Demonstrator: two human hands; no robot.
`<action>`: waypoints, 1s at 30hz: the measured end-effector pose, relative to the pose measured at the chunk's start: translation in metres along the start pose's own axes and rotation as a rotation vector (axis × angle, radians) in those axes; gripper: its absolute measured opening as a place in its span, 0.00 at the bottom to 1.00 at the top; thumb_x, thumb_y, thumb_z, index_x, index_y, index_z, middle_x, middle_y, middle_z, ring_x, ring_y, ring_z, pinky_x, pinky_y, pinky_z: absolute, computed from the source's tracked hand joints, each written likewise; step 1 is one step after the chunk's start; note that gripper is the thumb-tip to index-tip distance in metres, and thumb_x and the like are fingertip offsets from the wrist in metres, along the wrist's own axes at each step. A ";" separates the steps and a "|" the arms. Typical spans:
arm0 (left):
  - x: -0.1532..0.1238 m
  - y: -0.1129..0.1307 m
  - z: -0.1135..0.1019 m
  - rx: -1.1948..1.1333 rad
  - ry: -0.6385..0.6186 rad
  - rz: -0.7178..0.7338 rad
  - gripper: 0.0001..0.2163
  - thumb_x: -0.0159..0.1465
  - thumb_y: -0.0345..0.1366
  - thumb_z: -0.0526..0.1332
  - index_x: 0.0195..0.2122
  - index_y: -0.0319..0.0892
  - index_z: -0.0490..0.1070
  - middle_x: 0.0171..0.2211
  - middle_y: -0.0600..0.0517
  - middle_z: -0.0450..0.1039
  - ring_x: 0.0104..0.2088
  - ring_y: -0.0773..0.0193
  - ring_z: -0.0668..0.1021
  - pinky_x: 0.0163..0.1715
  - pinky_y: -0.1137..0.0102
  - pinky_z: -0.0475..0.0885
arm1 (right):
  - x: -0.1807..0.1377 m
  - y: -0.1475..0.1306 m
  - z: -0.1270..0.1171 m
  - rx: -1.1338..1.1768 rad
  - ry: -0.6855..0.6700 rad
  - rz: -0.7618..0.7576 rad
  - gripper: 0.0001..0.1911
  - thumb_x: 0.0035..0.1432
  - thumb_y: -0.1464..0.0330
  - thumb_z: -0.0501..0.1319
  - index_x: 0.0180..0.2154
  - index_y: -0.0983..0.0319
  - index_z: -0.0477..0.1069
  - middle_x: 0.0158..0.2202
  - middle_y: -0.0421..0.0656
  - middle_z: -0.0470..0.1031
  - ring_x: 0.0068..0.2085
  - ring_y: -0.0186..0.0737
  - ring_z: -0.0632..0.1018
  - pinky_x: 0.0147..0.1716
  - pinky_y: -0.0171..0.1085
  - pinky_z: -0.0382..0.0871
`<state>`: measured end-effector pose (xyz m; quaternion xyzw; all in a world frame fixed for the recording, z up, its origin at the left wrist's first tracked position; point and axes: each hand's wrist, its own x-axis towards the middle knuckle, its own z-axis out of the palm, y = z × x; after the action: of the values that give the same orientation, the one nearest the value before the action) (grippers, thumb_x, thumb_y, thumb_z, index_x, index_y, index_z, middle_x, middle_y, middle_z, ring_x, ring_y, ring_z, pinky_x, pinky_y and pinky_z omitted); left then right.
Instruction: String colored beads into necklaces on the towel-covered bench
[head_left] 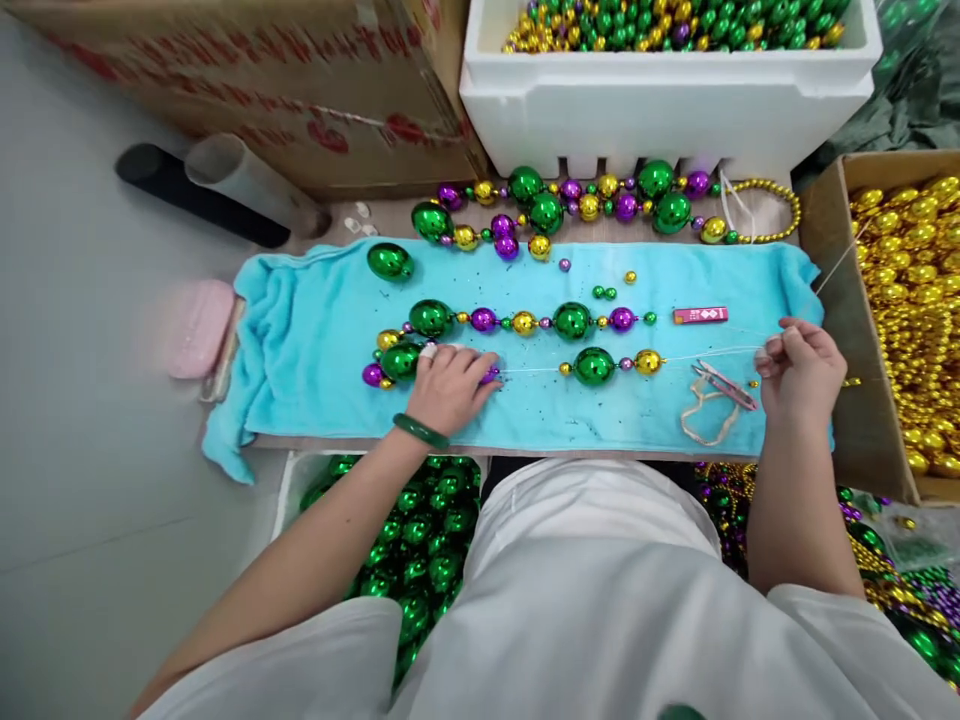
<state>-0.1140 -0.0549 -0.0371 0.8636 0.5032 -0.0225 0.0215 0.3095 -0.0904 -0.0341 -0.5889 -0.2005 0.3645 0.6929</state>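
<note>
My left hand (pixel 454 390), with a green bangle (pixel 421 431) on the wrist, curls over the lower row of a bead strand (pixel 572 321) and hides several of its beads. A purple bead (pixel 490 374) shows by its fingertips. White string runs bare from there to a gold bead, a big green bead (pixel 594 366) and another gold bead (pixel 648 362). At the right, my right hand (pixel 802 370) is closed in a pinch on the string (pixel 712 353), which is pulled fairly straight. Pink thread snips (pixel 726 385) lie below the string, near a small magenta box (pixel 700 315).
Everything lies on a blue towel (pixel 315 300). Behind it are a finished-looking bead strand (pixel 546 213) and a white foam box (pixel 667 110) of beads. A carton (pixel 862 330) of gold beads stands right. Below left is a bin of green beads (pixel 416 535). A loose green bead (pixel 390 261) sits back left.
</note>
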 end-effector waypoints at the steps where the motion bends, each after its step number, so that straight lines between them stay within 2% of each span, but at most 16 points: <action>1: 0.001 -0.002 0.001 -0.010 0.003 0.002 0.17 0.65 0.46 0.54 0.52 0.46 0.69 0.45 0.43 0.72 0.49 0.48 0.67 0.54 0.50 0.55 | 0.000 0.001 0.000 -0.005 -0.003 0.007 0.09 0.45 0.69 0.65 0.30 0.63 0.69 0.15 0.34 0.64 0.18 0.28 0.64 0.14 0.28 0.56; 8: -0.001 -0.018 -0.001 -0.027 0.003 -0.017 0.15 0.65 0.44 0.55 0.51 0.46 0.67 0.45 0.49 0.69 0.50 0.51 0.65 0.56 0.51 0.55 | 0.006 0.005 -0.011 -0.022 0.060 -0.079 0.09 0.45 0.69 0.65 0.31 0.63 0.69 0.15 0.34 0.64 0.17 0.28 0.65 0.13 0.28 0.56; 12: 0.006 -0.012 -0.013 -0.051 -0.003 -0.027 0.20 0.63 0.47 0.58 0.54 0.45 0.65 0.48 0.47 0.68 0.51 0.49 0.65 0.55 0.50 0.57 | 0.004 0.002 -0.007 -0.008 0.052 -0.038 0.10 0.45 0.69 0.66 0.32 0.64 0.69 0.16 0.35 0.65 0.18 0.28 0.66 0.14 0.27 0.57; 15: 0.023 0.018 -0.021 -0.076 0.055 0.029 0.23 0.63 0.49 0.57 0.55 0.42 0.66 0.49 0.43 0.69 0.51 0.48 0.67 0.52 0.52 0.59 | -0.002 -0.003 0.003 0.000 0.031 -0.042 0.10 0.46 0.69 0.66 0.33 0.65 0.69 0.16 0.35 0.65 0.18 0.28 0.66 0.14 0.28 0.58; 18: 0.047 0.071 -0.023 -0.189 0.115 0.119 0.19 0.66 0.47 0.53 0.52 0.40 0.68 0.48 0.42 0.71 0.49 0.50 0.69 0.50 0.56 0.61 | -0.010 -0.013 0.015 0.004 -0.008 -0.071 0.10 0.47 0.69 0.65 0.33 0.64 0.69 0.17 0.35 0.65 0.18 0.28 0.66 0.14 0.28 0.58; 21: 0.073 0.129 -0.021 -0.270 0.099 0.240 0.19 0.66 0.46 0.53 0.53 0.40 0.66 0.48 0.43 0.71 0.50 0.52 0.69 0.49 0.57 0.61 | -0.019 -0.023 0.026 0.018 -0.057 -0.081 0.10 0.48 0.69 0.65 0.34 0.64 0.70 0.17 0.35 0.65 0.19 0.29 0.66 0.15 0.28 0.58; 24: 0.094 0.169 -0.016 -0.247 0.052 0.286 0.21 0.63 0.48 0.57 0.53 0.40 0.65 0.47 0.45 0.71 0.47 0.53 0.70 0.47 0.58 0.63 | -0.029 -0.031 0.031 0.035 -0.102 -0.067 0.10 0.49 0.69 0.66 0.35 0.64 0.70 0.17 0.35 0.66 0.20 0.29 0.67 0.16 0.28 0.58; 27: 0.105 0.183 -0.013 -0.188 -0.019 0.294 0.14 0.63 0.43 0.59 0.45 0.40 0.68 0.42 0.46 0.72 0.43 0.55 0.73 0.44 0.59 0.64 | -0.032 -0.036 0.029 0.046 -0.112 -0.082 0.11 0.49 0.68 0.66 0.36 0.65 0.71 0.18 0.36 0.66 0.21 0.30 0.68 0.17 0.29 0.59; 30: 0.108 0.178 -0.014 -0.151 -0.066 0.278 0.09 0.65 0.37 0.55 0.42 0.39 0.69 0.41 0.46 0.72 0.40 0.55 0.75 0.41 0.59 0.65 | -0.026 -0.041 0.020 0.067 -0.077 -0.137 0.10 0.49 0.70 0.66 0.36 0.66 0.71 0.18 0.37 0.66 0.20 0.31 0.68 0.17 0.29 0.59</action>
<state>0.0939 -0.0484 -0.0268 0.9197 0.3780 -0.0098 0.1059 0.2891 -0.0983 0.0138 -0.5357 -0.2545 0.3451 0.7274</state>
